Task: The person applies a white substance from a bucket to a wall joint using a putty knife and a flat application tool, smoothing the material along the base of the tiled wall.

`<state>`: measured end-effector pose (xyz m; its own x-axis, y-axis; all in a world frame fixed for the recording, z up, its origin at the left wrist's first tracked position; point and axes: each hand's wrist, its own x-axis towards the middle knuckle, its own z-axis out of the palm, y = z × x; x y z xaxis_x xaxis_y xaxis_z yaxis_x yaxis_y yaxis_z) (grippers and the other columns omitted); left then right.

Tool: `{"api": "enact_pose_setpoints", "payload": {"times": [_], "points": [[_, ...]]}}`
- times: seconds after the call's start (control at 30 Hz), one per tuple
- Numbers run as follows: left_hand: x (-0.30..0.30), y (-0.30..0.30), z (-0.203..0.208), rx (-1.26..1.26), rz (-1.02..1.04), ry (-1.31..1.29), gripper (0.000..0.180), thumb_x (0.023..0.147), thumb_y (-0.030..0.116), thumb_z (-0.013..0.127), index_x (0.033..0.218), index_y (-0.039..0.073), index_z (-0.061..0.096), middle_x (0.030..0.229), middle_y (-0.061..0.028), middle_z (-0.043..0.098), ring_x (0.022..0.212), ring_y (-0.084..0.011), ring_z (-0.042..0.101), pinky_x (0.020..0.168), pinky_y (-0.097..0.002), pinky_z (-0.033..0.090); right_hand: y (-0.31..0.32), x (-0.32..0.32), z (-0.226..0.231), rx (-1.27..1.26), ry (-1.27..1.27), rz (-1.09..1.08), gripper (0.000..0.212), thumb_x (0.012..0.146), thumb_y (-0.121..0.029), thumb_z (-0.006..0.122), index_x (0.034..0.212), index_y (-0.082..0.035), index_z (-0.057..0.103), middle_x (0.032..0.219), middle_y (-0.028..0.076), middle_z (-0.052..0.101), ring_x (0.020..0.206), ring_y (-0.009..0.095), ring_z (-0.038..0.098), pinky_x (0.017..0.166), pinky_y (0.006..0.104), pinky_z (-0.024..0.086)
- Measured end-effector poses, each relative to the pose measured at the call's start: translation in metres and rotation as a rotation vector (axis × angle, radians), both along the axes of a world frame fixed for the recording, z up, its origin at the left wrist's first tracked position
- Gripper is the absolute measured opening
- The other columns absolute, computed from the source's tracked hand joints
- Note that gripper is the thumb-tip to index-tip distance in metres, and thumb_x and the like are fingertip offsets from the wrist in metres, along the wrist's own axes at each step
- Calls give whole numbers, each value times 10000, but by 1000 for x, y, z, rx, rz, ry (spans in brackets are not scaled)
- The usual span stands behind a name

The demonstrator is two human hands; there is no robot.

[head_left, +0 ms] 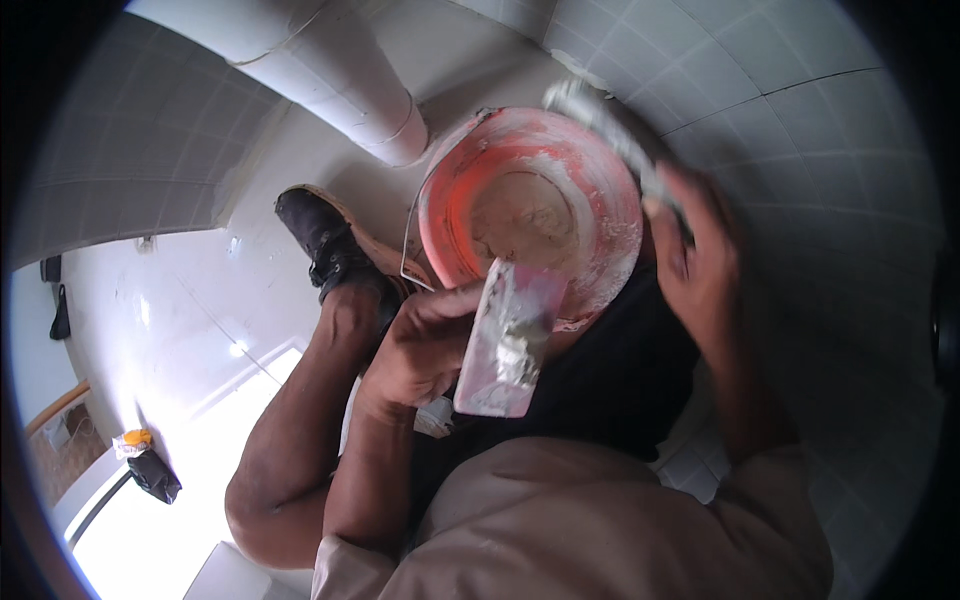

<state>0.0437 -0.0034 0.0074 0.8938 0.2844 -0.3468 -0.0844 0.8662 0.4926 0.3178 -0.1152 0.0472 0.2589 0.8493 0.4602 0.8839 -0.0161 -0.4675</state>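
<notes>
My left hand is closed on a pinkish, flat rectangular plate, its fingers along the left edge. A lump of pale wet paste sits on the plate's face. The plate overlaps the near rim of a red-pink bucket smeared with white. Inside lies greyish-white material, with a thin wire handle hanging at the bucket's left. To the right of the bucket, my right hand grips a long paste-smeared tool. Motion blurs the tool, so its exact kind is unclear; its far end points toward the tiled wall.
A tiled wall rises close on the right. A thick white pipe stands beyond the bucket to the left. My shod foot rests left of the bucket. A black bag and an orange-and-white packet lie far left.
</notes>
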Motion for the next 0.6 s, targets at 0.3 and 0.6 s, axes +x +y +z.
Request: {"api": "enact_pose_setpoints", "payload": {"times": [0.3,0.6], "points": [[-30,1,3,-97,70,-82,555,753,-94,661,1294,-111,538,1207,-208,646,1057,-266,668,894,-354,539,97,121,-124,-167,-67,51,380,823,33,594,1195,-38,622,1067,190,614,958,383,609,828,412,506],[-49,1,1,-53,200,-38,564,762,-27,714,1291,-111,538,1183,-199,661,1026,-242,678,878,-337,542,158,130,-183,-344,-192,-78,315,834,-38,503,1121,-39,634,1077,224,624,1002,410,621,877,483,510]]}}
